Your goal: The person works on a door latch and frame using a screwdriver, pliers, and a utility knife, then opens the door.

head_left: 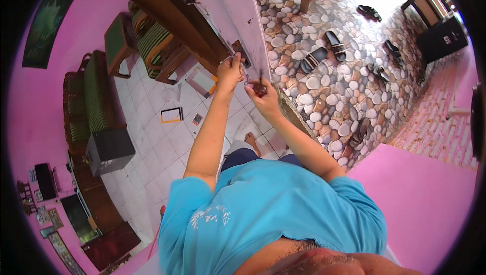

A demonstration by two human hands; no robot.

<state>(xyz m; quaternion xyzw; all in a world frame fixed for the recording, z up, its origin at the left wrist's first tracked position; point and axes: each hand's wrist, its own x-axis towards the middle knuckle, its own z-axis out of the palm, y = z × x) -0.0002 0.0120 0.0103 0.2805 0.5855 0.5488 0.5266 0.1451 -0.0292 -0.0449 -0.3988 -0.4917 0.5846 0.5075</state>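
Observation:
My left hand [230, 74] is raised against the edge of a pale pink door [223, 7], its fingers pinched just below a dark metal lock plate [242, 53]. Whatever sits between those fingertips is too small to tell. Close by on the right, my right hand [264, 102] is closed around a dark brown screwdriver [259, 89], whose thin shaft points up along the door. A small shiny piece [246, 79] shows between the two hands; I cannot make out what it is.
On the white tiles at left lie an open box [201, 80], a black-and-yellow packet [171, 115] and a small card [197, 119]. Beyond them stand a green striped sofa [98, 90] and a wooden armchair [161, 47]. Sandals [314, 61] lie on the pebble-patterned floor at right.

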